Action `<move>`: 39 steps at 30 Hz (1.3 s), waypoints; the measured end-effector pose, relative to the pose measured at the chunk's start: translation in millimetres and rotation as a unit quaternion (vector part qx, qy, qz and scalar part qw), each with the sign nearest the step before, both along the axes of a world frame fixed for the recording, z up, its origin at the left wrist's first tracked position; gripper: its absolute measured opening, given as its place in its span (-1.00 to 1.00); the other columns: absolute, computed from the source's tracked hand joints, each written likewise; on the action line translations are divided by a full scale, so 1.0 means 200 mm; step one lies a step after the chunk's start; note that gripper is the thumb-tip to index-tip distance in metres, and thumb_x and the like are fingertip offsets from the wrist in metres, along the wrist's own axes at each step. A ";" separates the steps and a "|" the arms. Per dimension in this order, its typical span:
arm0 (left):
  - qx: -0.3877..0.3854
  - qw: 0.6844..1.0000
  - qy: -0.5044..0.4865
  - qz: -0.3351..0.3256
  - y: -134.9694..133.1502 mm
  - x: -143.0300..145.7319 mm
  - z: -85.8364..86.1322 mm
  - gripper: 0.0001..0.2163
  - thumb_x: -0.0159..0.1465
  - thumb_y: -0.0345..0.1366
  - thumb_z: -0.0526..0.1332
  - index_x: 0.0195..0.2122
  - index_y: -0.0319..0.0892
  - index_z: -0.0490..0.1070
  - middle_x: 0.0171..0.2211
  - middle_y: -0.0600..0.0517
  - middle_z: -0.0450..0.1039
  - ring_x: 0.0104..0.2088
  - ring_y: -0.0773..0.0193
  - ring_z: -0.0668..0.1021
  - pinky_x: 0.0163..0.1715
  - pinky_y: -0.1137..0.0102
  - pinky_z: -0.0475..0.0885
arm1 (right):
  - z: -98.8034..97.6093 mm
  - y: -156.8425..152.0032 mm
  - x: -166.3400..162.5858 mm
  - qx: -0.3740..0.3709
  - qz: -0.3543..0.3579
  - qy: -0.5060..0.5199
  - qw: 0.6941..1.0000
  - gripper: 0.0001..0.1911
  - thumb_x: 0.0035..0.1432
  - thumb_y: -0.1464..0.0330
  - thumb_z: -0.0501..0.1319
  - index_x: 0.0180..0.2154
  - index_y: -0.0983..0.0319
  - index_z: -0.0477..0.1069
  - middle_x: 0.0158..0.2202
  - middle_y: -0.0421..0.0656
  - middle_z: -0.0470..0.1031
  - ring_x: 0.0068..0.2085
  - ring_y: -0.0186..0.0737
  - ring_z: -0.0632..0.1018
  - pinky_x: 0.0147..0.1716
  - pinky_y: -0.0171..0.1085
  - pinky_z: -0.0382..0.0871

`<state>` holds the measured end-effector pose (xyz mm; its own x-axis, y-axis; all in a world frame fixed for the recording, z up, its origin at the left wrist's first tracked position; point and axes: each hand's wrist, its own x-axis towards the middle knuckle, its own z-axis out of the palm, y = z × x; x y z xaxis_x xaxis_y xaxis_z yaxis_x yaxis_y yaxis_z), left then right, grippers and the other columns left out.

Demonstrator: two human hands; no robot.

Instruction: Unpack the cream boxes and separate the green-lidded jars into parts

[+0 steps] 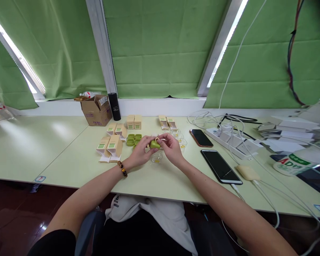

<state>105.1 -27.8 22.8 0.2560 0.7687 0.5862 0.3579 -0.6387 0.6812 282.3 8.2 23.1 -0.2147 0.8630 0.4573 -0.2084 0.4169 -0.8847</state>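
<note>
Over the middle of the table, my left hand (141,152) and my right hand (172,147) meet with fingers closed around a small green case (155,144). A pale ring-shaped piece (156,139) shows at its top by my right fingertips. Just below the hands lies a clear plastic piece (156,157) with a yellow spot. Left of my left hand sit several green square cases (130,140) in a cluster, partly hidden by the hand. More clear plastic pieces (181,143) lie beyond my right hand.
Open beige boxes (114,147) stand at left, closed ones (134,122) and others (167,123) farther back. A cardboard carton (96,111) and black bottle (114,106) are by the wall. Phones (220,167), a power strip (230,142) and loose cables occupy the right.
</note>
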 end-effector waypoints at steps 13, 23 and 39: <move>-0.090 0.956 -0.263 0.089 0.10 -0.06 0.00 -0.53 0.27 0.08 0.39 0.03 -0.17 0.49 -0.08 -0.10 0.63 -0.10 0.18 0.66 -0.02 0.29 0.54 | 0.14 -0.14 0.11 0.266 -0.041 -0.647 0.713 -0.91 0.12 0.36 0.32 -0.35 0.15 0.63 -0.41 -0.11 0.66 -0.39 -0.11 0.60 -0.41 -0.25 0.13; -0.095 0.951 -0.282 0.084 0.09 -0.05 -0.01 -0.52 0.27 0.06 0.40 0.07 -0.17 0.51 0.00 -0.11 0.63 -0.02 0.16 0.65 0.07 0.26 0.54 | 0.25 -0.04 0.26 0.248 -0.198 -0.608 0.728 -0.74 0.30 0.41 0.15 -0.23 0.15 0.64 -0.19 -0.13 0.72 -0.18 -0.13 0.65 -0.35 -0.26 0.12; -0.113 0.949 -0.287 0.066 0.07 -0.02 0.01 -0.50 0.24 0.11 0.41 -0.03 -0.23 0.57 -0.18 -0.10 0.66 -0.17 0.17 0.68 -0.09 0.29 0.60 | 0.21 0.10 0.32 0.157 -0.187 -0.733 0.635 -0.76 0.20 0.47 0.19 -0.32 0.18 0.65 -0.20 -0.01 0.70 -0.18 -0.06 0.66 -0.30 -0.27 0.21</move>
